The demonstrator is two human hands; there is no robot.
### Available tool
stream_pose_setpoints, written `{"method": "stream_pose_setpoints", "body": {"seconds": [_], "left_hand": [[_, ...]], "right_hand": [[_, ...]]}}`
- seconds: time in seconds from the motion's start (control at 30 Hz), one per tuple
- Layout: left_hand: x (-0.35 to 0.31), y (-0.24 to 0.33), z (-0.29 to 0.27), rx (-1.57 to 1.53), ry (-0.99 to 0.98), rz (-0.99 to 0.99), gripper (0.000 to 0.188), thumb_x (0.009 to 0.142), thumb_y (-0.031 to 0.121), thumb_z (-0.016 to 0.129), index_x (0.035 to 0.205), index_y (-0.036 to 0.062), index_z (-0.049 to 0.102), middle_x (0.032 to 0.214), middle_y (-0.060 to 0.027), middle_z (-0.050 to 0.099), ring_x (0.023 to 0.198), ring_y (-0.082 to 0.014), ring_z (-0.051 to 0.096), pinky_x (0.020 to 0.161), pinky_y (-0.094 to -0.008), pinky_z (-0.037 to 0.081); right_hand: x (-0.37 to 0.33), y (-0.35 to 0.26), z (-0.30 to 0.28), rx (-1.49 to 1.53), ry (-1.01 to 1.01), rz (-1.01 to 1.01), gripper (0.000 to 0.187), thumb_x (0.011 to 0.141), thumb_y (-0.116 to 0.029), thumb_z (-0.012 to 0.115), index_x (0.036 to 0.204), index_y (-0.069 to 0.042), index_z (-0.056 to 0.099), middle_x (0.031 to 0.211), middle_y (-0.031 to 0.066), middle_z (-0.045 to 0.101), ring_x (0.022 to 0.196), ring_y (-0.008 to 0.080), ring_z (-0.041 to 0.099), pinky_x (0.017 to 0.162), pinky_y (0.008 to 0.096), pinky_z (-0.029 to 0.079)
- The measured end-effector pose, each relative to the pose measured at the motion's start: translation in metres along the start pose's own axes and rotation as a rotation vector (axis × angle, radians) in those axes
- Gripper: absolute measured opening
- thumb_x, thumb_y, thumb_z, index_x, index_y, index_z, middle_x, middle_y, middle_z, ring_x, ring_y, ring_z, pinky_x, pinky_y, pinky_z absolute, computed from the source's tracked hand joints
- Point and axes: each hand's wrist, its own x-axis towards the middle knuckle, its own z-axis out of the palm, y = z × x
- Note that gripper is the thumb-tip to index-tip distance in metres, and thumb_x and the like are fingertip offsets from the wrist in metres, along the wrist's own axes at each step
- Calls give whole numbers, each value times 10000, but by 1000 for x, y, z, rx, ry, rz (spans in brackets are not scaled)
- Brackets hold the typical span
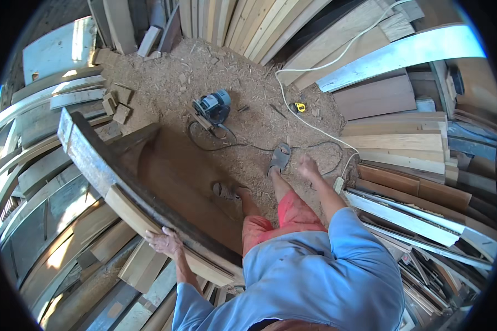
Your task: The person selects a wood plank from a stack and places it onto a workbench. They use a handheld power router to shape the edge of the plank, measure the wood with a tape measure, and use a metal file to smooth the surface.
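At lower left my left hand lies across a pale wooden board, its fingers reaching over the board's outer edge. The board rests along the edge of a long, dark, worn bench. My right hand hangs out in front on the right, closed into a loose fist with nothing visible in it. On the ground ahead sits a blue-grey corded power tool, apart from both hands. A yellow tape measure lies to its right.
Wood shavings cover the ground. A dark cord runs near my sandalled foot, and a white cable winds down the right. Stacked planks line the right side, more planks the far side. Small wood blocks lie at left.
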Motion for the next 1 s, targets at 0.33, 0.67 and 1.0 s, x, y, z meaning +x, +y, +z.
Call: {"method": "stream_pose_setpoints", "body": {"seconds": [0.33,0.67,1.0], "left_hand": [[-3,-15,10,-414,-35,43,718,1008,302,565,1557,-36,249,1567,-295,319,1416,-397,380,1177,-497,313],[5,11,4,-782,-211,-384,848,1000,572,508,1574,28,201,1551,-188,331,1376,-295,415,1149,-446,371],[8,-1,7,-624,-155,-387,699,1055,485,487,1538,40,246,1498,-176,404,1325,-271,466,1130,-413,385]], "right_hand": [[282,62,7,-31,132,26,711,865,-364,721,1448,-51,460,1343,275,592,1241,418,585,1055,466,470],[448,67,53,-106,99,37,726,851,-281,747,1472,-124,404,1275,277,632,1196,436,612,1027,482,476],[377,27,37,255,499,-11,653,805,-289,772,1365,-115,484,1221,256,602,1175,424,573,1017,458,455]]}}
